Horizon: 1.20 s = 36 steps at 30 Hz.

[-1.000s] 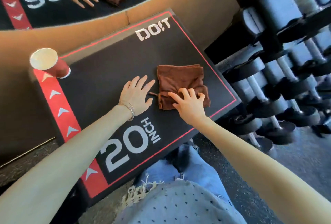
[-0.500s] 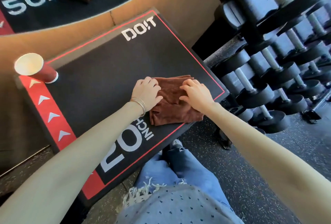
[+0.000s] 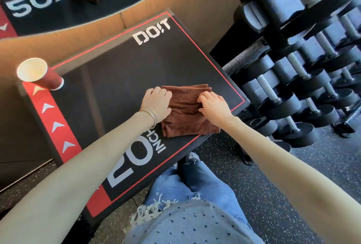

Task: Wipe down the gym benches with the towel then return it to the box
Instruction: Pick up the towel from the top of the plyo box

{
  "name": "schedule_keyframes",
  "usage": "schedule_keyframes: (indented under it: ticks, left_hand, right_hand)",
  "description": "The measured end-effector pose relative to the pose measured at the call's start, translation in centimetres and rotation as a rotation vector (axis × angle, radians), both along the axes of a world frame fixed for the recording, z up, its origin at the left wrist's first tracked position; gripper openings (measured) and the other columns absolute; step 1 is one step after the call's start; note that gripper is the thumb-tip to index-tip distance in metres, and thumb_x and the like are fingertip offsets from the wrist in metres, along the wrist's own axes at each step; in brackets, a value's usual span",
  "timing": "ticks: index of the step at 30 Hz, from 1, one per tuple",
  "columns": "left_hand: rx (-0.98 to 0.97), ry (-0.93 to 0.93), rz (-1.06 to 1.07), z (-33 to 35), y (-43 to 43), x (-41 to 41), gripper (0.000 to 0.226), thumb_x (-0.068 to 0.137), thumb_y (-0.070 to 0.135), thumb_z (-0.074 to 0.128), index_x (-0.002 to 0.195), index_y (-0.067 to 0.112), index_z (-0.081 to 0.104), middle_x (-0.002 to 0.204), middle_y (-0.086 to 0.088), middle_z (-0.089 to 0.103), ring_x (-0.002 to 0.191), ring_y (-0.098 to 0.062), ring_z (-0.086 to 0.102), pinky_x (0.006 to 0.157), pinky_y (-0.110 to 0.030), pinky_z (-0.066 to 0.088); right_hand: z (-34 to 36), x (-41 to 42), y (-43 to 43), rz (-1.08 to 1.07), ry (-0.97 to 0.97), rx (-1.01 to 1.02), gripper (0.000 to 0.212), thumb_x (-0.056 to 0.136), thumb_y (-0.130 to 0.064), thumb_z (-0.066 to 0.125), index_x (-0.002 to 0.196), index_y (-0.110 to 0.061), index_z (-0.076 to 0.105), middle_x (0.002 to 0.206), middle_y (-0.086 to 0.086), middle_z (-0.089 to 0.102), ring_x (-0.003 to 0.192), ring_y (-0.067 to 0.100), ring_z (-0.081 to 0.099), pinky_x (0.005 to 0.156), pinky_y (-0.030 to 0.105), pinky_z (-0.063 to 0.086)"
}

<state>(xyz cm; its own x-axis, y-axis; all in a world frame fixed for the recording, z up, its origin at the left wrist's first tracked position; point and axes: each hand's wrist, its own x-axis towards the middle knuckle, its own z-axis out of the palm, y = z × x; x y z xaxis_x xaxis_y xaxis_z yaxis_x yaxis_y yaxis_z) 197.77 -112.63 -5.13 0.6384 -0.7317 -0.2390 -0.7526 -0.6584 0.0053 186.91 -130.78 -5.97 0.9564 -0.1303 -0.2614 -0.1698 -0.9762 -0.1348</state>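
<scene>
I can't see the fingertips of the left hand (image 3: 156,105) or right hand (image 3: 214,107); they curl into the folded brown cloth towel (image 3: 187,120). The left forearm (image 3: 88,155) covers part of the white "20" on the black padded box (image 3: 117,71). The grey dumbbell rack (image 3: 293,95) runs off the right edge.

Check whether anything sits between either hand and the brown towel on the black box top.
Nothing visible does. The left hand and right hand both grip the brown towel directly, at its left and right sides. The red paper cup stands at the far left corner of the box top, well apart from the towel.
</scene>
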Motion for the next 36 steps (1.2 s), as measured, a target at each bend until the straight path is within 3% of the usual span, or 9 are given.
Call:
schedule_keyframes:
  ticks: [8,12,14,18,20,23,26,31,36]
  left_hand:
    - [0.070,-0.120,-0.074,0.1,-1.0,-1.4,0.026,0.095,0.018,0.041,0.117,0.011,0.054,0.123,-0.008,0.053,0.118,-0.027,0.042,0.101,-0.036,0.032]
    - [0.031,-0.106,-0.073,0.2,-0.5,-1.8,0.030,0.092,0.007,0.029,0.113,0.009,0.051,0.114,-0.010,0.060,0.113,-0.030,0.048,0.109,-0.036,0.023]
    - [0.020,-0.059,-0.053,0.6,-0.4,-2.1,0.026,0.092,0.009,0.032,0.110,0.011,0.050,0.108,-0.008,0.063,0.110,-0.029,0.051,0.113,-0.037,0.018]
    - [-0.205,0.287,0.094,1.8,0.6,-1.2,0.007,0.092,0.021,0.042,0.096,0.015,0.043,0.082,-0.003,0.057,0.090,-0.032,0.058,0.092,-0.036,0.035]
    - [-0.297,0.480,0.201,2.3,1.0,-0.6,0.010,0.092,0.022,0.046,0.098,0.014,0.043,0.083,-0.004,0.055,0.083,-0.033,0.057,0.078,-0.034,0.038]
    - [-0.262,0.545,0.299,1.9,0.5,-0.4,0.018,0.091,0.020,0.047,0.108,0.012,0.047,0.103,-0.010,0.062,0.093,-0.033,0.057,0.084,-0.036,0.041]
    - [-0.198,0.390,0.263,1.3,0.3,-1.0,0.028,0.093,0.021,0.047,0.120,0.012,0.048,0.123,-0.012,0.052,0.110,-0.033,0.052,0.092,-0.040,0.041]
    - [-0.117,0.039,0.029,0.2,3.0,-1.9,0.045,0.092,0.028,0.044,0.136,0.017,0.042,0.144,-0.005,0.038,0.128,-0.027,0.037,0.101,-0.037,0.032]
    - [-0.039,0.002,-0.038,-0.5,6.6,-2.5,0.052,0.092,0.031,0.045,0.142,0.017,0.037,0.151,-0.008,0.031,0.140,-0.029,0.025,0.112,-0.040,0.021]
  right_hand:
    - [-0.4,0.0,0.9,0.064,-0.041,-0.201,0.023,0.094,-0.012,0.042,0.112,-0.009,0.056,0.120,0.007,0.053,0.115,0.025,0.047,0.102,0.035,0.030]
    - [-0.2,-0.9,0.8,0.096,-0.133,-0.313,0.010,0.084,-0.011,0.061,0.093,-0.008,0.063,0.096,0.006,0.064,0.096,0.025,0.061,0.097,0.037,0.043]
    - [-0.3,-1.0,0.9,0.097,-0.047,-0.209,0.014,0.094,-0.011,0.045,0.102,-0.006,0.055,0.105,0.010,0.060,0.106,0.030,0.055,0.103,0.040,0.034]
    - [1.1,-1.1,-0.2,-0.057,-0.044,0.253,0.004,0.093,-0.016,0.044,0.089,-0.014,0.044,0.094,0.007,0.055,0.085,0.031,0.054,0.077,0.040,0.041]
    - [2.0,-1.2,-1.1,-0.109,-0.009,0.414,0.009,0.091,-0.018,0.049,0.087,-0.020,0.041,0.092,0.000,0.054,0.086,0.027,0.054,0.073,0.035,0.040]
    - [2.4,-0.9,-1.0,-0.150,0.041,0.409,0.007,0.094,-0.022,0.051,0.097,-0.019,0.046,0.104,0.001,0.054,0.098,0.027,0.054,0.081,0.037,0.041]
    - [1.8,-1.2,0.7,-0.139,-0.028,0.043,0.031,0.094,-0.029,0.051,0.122,-0.015,0.048,0.123,0.009,0.046,0.110,0.032,0.046,0.091,0.044,0.038]
    - [0.3,-3.2,4.7,0.134,0.005,-0.034,0.068,0.082,-0.054,0.060,0.141,-0.035,0.033,0.144,0.005,0.032,0.131,0.033,0.027,0.104,0.067,0.018]
    - [-0.6,-3.5,5.5,0.181,-0.020,-0.200,0.064,0.085,-0.057,0.052,0.142,-0.032,0.034,0.138,0.011,0.043,0.119,0.036,0.043,0.100,0.064,0.028]
